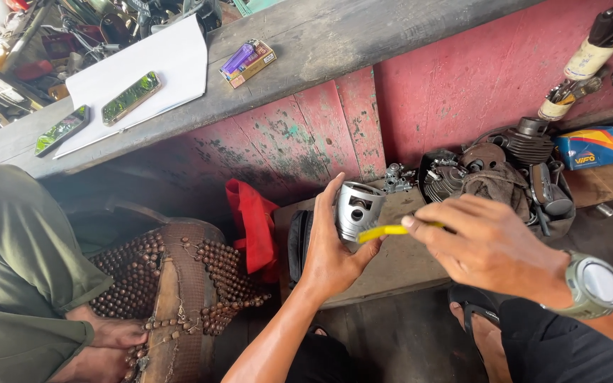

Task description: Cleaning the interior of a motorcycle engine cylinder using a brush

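Left hand (331,252) wrapped around a silver piston (357,207), held upright just above the wooden board (391,266). Right hand (487,245) pinches a yellow strip (384,230), its tip touching the piston's lower side. Engine parts (494,170) piled right of piston. Red cloth (253,223) left of it.

Red wall (462,92), paint worn and chipped, patches of green showing through. Grey weathered table (335,42) runs along top, bright daylight on it. White paper sheet (143,67) lies on table. Low wooden platform (399,262) below wall. Dark plank floor (406,340). Brown beaded seat cover (186,276) at left. Red cloth (253,223) hangs beside platform.
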